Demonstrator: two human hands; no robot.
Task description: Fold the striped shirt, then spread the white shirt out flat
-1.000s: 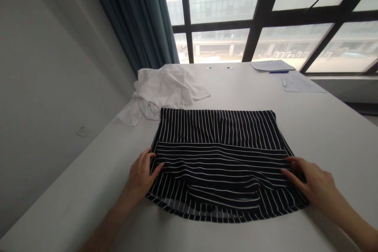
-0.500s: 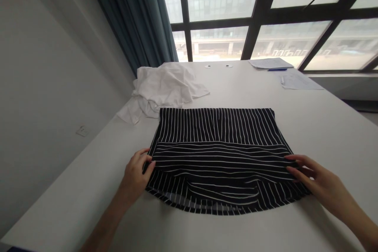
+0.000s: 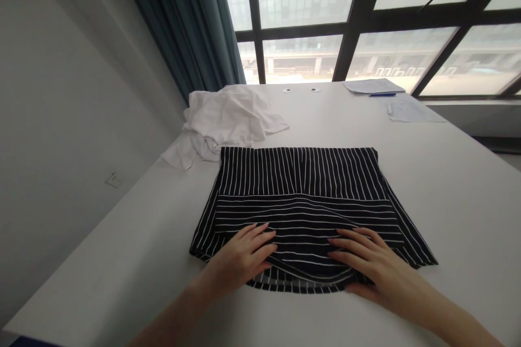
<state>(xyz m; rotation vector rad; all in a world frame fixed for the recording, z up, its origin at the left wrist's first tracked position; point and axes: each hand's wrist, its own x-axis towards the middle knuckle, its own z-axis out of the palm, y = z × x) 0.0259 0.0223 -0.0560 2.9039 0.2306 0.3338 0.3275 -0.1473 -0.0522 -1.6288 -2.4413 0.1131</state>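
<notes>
A black garment with white stripes (image 3: pixel 260 171), skirt-like in shape, lies on the white table (image 3: pixel 122 276). Its stripes run lengthwise at the far part and crosswise over a wide band in the middle. My left hand (image 3: pixel 241 255) rests on the near left part of that band, fingers stretched out on the cloth. Over on the right, my right hand (image 3: pixel 376 263) lies on the band with its fingers spread and pointing inward. Between the hands the near edge sags in a curve, showing a lining strip. The palms hide parts of the lower hem.
A crumpled white cloth (image 3: pixel 228 116) lies behind the garment at the left. Paper sheets (image 3: pixel 374 86), a blue pen (image 3: pixel 382 95) and another sheet (image 3: pixel 417 110) are at the far right. Beyond stand a blue curtain (image 3: pixel 195 21) and windows; a wall runs along the left.
Both hands have left the garment's side edges and moved inward onto the band's near part. The lower corners now lie spread outward, and the near folds have shifted.
</notes>
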